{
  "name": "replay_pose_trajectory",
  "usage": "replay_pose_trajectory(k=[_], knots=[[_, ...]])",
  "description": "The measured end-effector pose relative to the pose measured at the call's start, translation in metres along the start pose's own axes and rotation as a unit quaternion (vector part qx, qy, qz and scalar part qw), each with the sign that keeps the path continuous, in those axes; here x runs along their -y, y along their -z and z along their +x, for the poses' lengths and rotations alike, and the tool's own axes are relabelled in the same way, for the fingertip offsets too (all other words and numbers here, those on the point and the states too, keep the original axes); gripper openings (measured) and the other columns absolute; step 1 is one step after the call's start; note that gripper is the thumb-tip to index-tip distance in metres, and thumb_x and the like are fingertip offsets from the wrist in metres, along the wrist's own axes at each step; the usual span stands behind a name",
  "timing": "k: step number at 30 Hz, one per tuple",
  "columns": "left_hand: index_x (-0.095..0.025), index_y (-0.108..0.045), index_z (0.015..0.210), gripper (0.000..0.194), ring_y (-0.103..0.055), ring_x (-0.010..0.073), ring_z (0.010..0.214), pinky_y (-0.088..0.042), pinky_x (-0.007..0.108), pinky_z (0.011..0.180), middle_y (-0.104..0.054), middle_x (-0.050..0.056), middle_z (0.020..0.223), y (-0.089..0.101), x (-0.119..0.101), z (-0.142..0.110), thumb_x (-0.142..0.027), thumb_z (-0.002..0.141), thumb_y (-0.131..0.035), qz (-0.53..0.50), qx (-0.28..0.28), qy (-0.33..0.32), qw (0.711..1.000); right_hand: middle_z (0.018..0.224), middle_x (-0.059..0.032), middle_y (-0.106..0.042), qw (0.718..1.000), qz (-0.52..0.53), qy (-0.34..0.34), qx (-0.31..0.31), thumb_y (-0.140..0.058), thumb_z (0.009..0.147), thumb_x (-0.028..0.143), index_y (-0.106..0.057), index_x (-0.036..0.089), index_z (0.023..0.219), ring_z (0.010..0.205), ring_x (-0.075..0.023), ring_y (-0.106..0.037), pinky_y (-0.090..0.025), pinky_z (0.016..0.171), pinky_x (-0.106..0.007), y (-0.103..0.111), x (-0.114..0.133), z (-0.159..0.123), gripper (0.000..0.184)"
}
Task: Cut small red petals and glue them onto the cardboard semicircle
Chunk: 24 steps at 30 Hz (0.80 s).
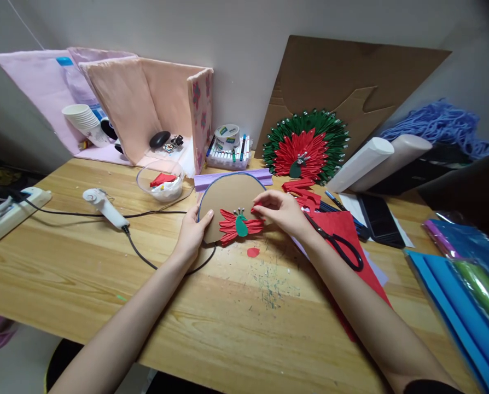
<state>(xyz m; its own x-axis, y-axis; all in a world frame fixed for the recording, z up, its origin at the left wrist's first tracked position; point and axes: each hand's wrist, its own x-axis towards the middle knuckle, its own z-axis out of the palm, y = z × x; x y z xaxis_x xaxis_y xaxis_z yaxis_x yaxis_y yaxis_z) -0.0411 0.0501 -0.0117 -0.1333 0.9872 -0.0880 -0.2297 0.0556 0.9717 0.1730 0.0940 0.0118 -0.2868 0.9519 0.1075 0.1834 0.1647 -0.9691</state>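
Note:
My left hand (193, 232) grips the left edge of a rounded cardboard piece (232, 191) with a dark blue rim, its thumb on the front. Low on the cardboard sits a green peacock body (242, 225) with small silvery beads above its head. Pleated red paper feathers (227, 225) spread to both sides of it. By the right side of the cardboard, my right hand (280, 212) is closed in a pinch on a small red paper piece (256, 208), mostly hidden by the fingers. A red paper scrap (253, 252) lies on the table just below.
A finished-looking green and red peacock (306, 145) leans on a cardboard sheet (351, 71). Black scissors (338, 244) rest on red paper (351, 224) under my right forearm. A white glue gun (107, 208) and its cable lie left, near a clear bowl (168, 191).

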Motion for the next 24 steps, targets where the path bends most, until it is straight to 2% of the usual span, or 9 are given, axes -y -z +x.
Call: replay_pose_trajectory(k=[4,7,11,13,15,19,21,24], knots=[[-0.012,-0.058,0.109,0.04,-0.06,0.0242,0.102,-0.046,0.038,0.091,-0.064,0.012,0.114,0.003,-0.002,0.001,-0.034,0.076,-0.062,0.008,-0.016,-0.024,1.0,0.081,-0.0035,-0.065,0.996,0.025,0.018,-0.082,-0.067,0.069,0.028,-0.062,0.016,0.085,0.073,-0.0159,-0.065,-0.052,0.072,-0.032,0.021,0.011,0.004,0.02],[-0.013,-0.058,0.11,0.038,-0.059,0.0235,0.104,-0.045,0.037,0.093,-0.064,0.012,0.114,0.006,-0.007,0.003,-0.037,0.08,-0.058,0.047,-0.069,-0.071,0.994,0.08,-0.0039,-0.066,0.992,-0.037,-0.007,-0.118,-0.066,0.069,0.027,-0.063,0.017,0.083,0.074,-0.0164,-0.064,-0.051,0.069,-0.029,0.044,0.014,0.004,0.018],[-0.015,-0.058,0.108,0.035,-0.059,0.0222,0.104,-0.045,0.036,0.092,-0.063,0.011,0.112,0.009,-0.012,0.003,-0.04,0.084,-0.052,0.094,-0.122,-0.129,0.98,0.075,-0.0058,-0.068,0.98,-0.168,-0.105,-0.013,-0.064,0.07,0.032,-0.065,0.016,0.081,0.071,-0.0198,-0.063,-0.048,0.062,-0.029,0.061,0.012,0.0,0.02],[-0.016,-0.057,0.107,0.033,-0.059,0.0215,0.103,-0.045,0.036,0.092,-0.064,0.01,0.111,0.008,-0.014,0.001,-0.04,0.085,-0.05,0.11,-0.132,-0.149,0.974,0.08,-0.0071,-0.068,0.97,-0.218,-0.105,-0.009,-0.059,0.074,0.039,-0.066,0.016,0.081,0.075,-0.0211,-0.063,-0.047,0.064,-0.03,0.056,0.012,-0.001,0.024],[-0.016,-0.057,0.106,0.031,-0.058,0.0205,0.103,-0.044,0.035,0.093,-0.063,0.01,0.11,0.007,-0.015,0.0,-0.04,0.086,-0.05,0.121,-0.136,-0.174,0.968,0.088,-0.0077,-0.068,0.972,-0.221,-0.083,-0.016,-0.053,0.079,0.045,-0.066,0.017,0.083,0.081,-0.0213,-0.062,-0.047,0.066,-0.03,0.043,0.012,-0.002,0.031],[-0.017,-0.054,0.108,0.03,-0.058,0.0182,0.103,-0.044,0.033,0.093,-0.062,0.008,0.11,0.005,-0.018,-0.003,-0.037,0.087,-0.049,0.127,-0.112,-0.222,0.96,0.081,-0.0072,-0.069,0.987,-0.09,-0.092,0.097,-0.06,0.074,0.047,-0.066,0.015,0.083,0.071,-0.017,-0.062,-0.047,0.062,-0.027,0.015,0.013,-0.003,0.034],[-0.017,-0.054,0.109,0.031,-0.058,0.0178,0.101,-0.044,0.032,0.092,-0.062,0.008,0.109,0.006,-0.021,-0.003,-0.038,0.087,-0.05,0.131,-0.11,-0.241,0.955,0.072,-0.0063,-0.068,0.988,-0.062,-0.096,0.102,-0.064,0.071,0.045,-0.066,0.013,0.076,0.062,-0.0141,-0.06,-0.046,0.057,-0.025,0.01,0.013,-0.004,0.032],[-0.017,-0.054,0.108,0.031,-0.058,0.0178,0.101,-0.044,0.032,0.093,-0.062,0.007,0.108,0.012,-0.027,-0.001,-0.039,0.086,-0.05,0.131,-0.133,-0.264,0.946,0.065,-0.0056,-0.067,0.988,-0.075,-0.095,0.095,-0.061,0.075,0.043,-0.067,0.013,0.072,0.056,-0.0131,-0.058,-0.044,0.053,-0.024,0.017,0.013,-0.005,0.03]])
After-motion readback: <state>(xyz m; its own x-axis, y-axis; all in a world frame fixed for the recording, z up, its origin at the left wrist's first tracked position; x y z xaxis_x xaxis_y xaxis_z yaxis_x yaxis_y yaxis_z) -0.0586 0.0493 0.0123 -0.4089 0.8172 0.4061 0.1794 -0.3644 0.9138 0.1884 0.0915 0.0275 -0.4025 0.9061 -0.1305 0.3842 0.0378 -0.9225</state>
